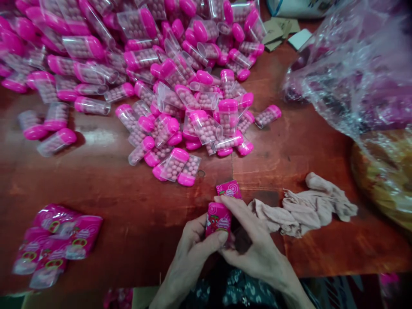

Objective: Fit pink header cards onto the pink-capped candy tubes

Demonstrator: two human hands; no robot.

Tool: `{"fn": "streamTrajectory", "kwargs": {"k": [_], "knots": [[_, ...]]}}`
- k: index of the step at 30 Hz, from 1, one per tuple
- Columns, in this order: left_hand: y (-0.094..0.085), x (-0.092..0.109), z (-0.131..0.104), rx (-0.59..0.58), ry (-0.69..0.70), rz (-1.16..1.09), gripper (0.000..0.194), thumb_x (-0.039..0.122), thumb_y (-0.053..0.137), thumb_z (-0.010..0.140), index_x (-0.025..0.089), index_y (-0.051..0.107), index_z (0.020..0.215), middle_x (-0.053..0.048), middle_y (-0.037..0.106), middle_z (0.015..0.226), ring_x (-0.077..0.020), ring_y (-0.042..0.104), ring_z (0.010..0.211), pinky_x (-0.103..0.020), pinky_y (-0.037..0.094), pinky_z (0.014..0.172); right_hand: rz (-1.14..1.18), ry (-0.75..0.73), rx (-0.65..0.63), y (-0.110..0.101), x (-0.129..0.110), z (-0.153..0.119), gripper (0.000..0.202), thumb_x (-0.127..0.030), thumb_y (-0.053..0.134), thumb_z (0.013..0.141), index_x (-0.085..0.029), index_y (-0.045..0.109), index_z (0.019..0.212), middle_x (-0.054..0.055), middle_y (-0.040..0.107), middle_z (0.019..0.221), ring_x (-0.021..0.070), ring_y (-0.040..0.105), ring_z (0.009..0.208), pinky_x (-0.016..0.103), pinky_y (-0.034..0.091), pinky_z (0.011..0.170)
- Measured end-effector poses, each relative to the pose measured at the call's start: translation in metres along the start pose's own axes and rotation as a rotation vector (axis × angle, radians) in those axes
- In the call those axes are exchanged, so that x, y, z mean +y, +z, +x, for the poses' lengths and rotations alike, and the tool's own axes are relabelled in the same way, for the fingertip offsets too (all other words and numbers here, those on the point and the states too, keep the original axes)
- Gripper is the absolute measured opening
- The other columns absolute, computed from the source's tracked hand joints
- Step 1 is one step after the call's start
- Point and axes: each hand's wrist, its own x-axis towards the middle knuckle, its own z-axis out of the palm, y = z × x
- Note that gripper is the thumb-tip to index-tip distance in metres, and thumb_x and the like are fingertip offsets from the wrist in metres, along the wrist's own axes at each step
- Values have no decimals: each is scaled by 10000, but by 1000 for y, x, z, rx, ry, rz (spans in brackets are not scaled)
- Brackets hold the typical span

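Note:
Near the table's front edge, my left hand [195,246] is closed around a small pink printed packet [218,218], its thumb across the lower front. My right hand [254,240] grips the same packet from the right, with fingers at its top corner and underneath. Just behind it, another pink printed piece [228,188] lies on the table, partly covered by my right fingers. Beyond, a large heap of clear containers with pink caps [174,165] holds small pale pink balls. Several pink printed packets [79,236] lie stacked at the front left.
A crumpled beige cloth [305,208] lies right of my hands on the reddish wooden table [128,189]. Clear plastic wrapping [354,77] bulges over the right side. Brown card pieces [280,30] and a white one [299,39] are at the back.

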Motion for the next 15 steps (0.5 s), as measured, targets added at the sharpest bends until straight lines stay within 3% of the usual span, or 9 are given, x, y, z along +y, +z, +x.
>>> {"fn": "streamTrajectory", "kwargs": {"k": [3,7,11,15], "knots": [[4,-2,-3,22,6,33,171,225,541,825,142,636,941,-24,637,727,-147,562,684,-275,449,683,-26,-22,-73,-7,-2,2,808,-50,619,683,-264,274,1382,12,413,1377,176,331,1283,323,262,1083],[3,2,-8,123,41,355,218,278,545,810,162,617,979,-11,618,703,-151,543,637,-260,441,615,31,18,-79,-17,-5,5,689,-227,750,681,-259,427,1289,19,504,1276,188,414,1208,298,341,1021],[1,-3,-15,185,162,616,188,265,557,778,187,624,936,4,593,660,-158,528,623,-247,432,580,119,-11,149,-7,-9,8,278,-185,658,791,-236,597,1057,9,629,990,159,569,957,273,458,838],[4,-14,-16,224,211,712,183,251,519,793,196,601,947,-6,604,699,-162,536,637,-245,439,569,28,-138,407,5,-14,6,213,-50,601,802,-201,647,944,31,635,913,151,588,819,288,471,739]]}}
